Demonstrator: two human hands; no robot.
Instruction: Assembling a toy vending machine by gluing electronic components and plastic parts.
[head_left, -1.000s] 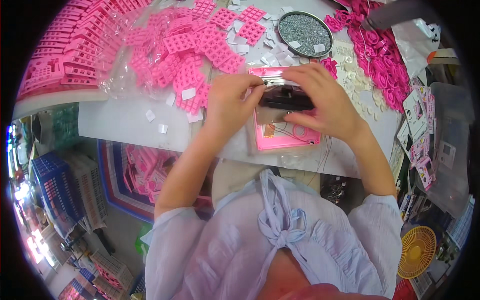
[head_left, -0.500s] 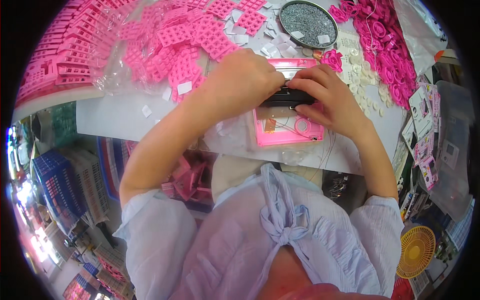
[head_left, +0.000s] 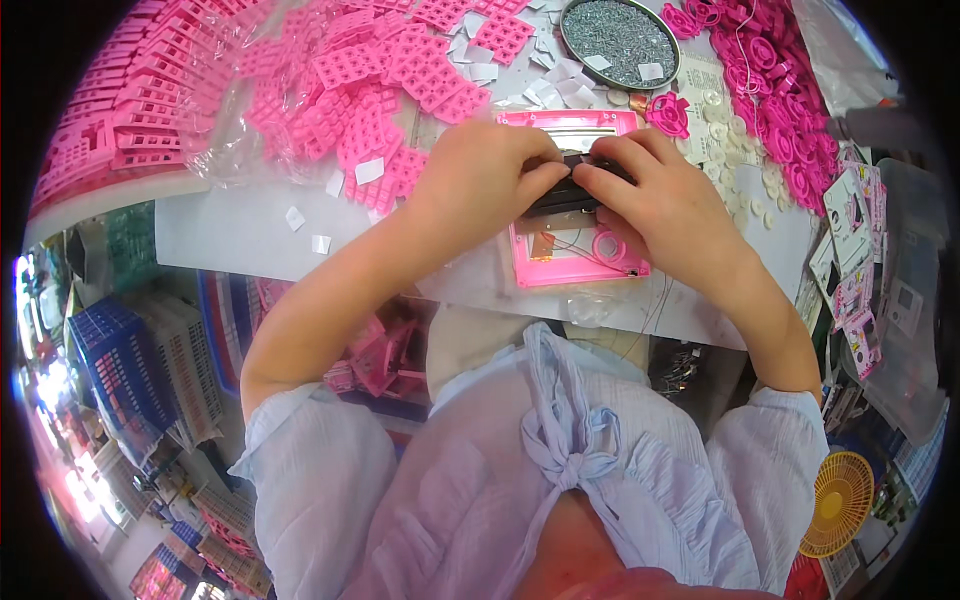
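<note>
A pink plastic casing [head_left: 575,272] lies on the worktable in front of me, with thin wires and a pink ring [head_left: 607,245] inside its near part. A long black plastic part [head_left: 562,203] sits across its middle. My left hand [head_left: 490,172] pinches the far side of the black part, thumb and forefinger together. My right hand [head_left: 655,190] holds its right end, fingertips bent over the top. The two hands almost meet and hide much of the black part. Whether it is fixed to the casing I cannot tell.
Pink keypad pieces [head_left: 350,65] are heaped at the far left. A round tin of small metal screws [head_left: 620,45] stands behind the casing. White discs [head_left: 715,120] and magenta plastic pieces [head_left: 775,90] lie right. Blue baskets [head_left: 115,365] stand lower left, a yellow basket [head_left: 838,503] lower right.
Both hands have shifted slightly and their fingertips are closer together on the black part. The right hand's fingers bend more. A blurred grey shape has come in at the right edge.
</note>
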